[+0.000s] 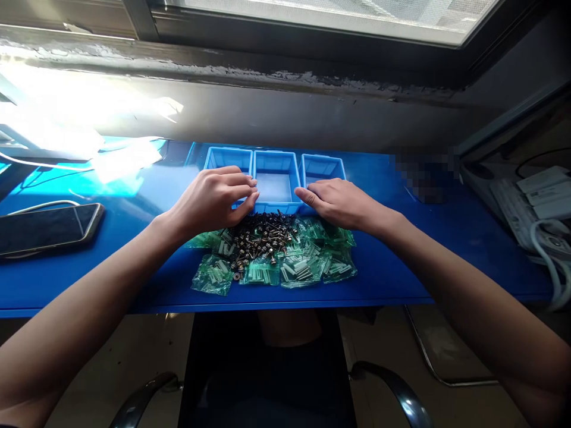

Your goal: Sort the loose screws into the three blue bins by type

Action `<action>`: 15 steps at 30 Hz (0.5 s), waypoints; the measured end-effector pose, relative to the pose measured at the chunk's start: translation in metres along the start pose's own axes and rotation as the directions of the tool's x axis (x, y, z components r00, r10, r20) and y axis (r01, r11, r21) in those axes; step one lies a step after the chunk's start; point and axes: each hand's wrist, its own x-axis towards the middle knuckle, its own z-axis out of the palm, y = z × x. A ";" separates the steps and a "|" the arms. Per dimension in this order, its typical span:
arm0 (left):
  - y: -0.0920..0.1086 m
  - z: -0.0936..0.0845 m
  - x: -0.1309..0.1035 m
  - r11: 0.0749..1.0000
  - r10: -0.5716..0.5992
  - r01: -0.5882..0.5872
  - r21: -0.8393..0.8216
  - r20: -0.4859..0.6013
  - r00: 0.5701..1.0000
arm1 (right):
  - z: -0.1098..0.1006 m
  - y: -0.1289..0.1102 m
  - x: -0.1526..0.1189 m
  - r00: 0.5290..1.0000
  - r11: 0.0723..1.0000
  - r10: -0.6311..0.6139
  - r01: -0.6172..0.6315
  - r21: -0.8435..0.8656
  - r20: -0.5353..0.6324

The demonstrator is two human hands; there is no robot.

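Note:
Three blue plastic bins stand in a row: a left bin [229, 157], a middle bin [277, 206] and a right bin [323, 168]. My left hand [223, 199] is over the front of the left bin, its fingers curled and the thumb close to the fingertips. Whatever may be between them is hidden. My right hand [336, 201] rests at the front of the right bin, thumb held apart and fingertips partly hidden. Just below the bins lies a heap of small dark metal screw-like parts [265, 238], with green plastic bags [303, 267] of pale, short rods around it.
A phone [49, 229] lies on the blue table [383, 267] at the left. Bright paper [127, 160] and cables lie behind it. At the right are stacked white items [548, 196] and a white cable [553, 267]. A wall and window frame close off the back.

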 end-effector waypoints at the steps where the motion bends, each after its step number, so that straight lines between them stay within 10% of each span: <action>1: 0.000 0.000 0.000 1.000 0.001 -0.001 0.002 -0.002 1.000 | 0.002 -0.003 0.000 1.000 1.000 0.021 -0.021 0.009 -0.010; 15: 0.000 0.001 -0.001 1.000 -0.027 0.027 0.007 0.016 1.000 | 0.011 0.001 0.008 0.995 0.983 0.010 0.008 0.185 -0.099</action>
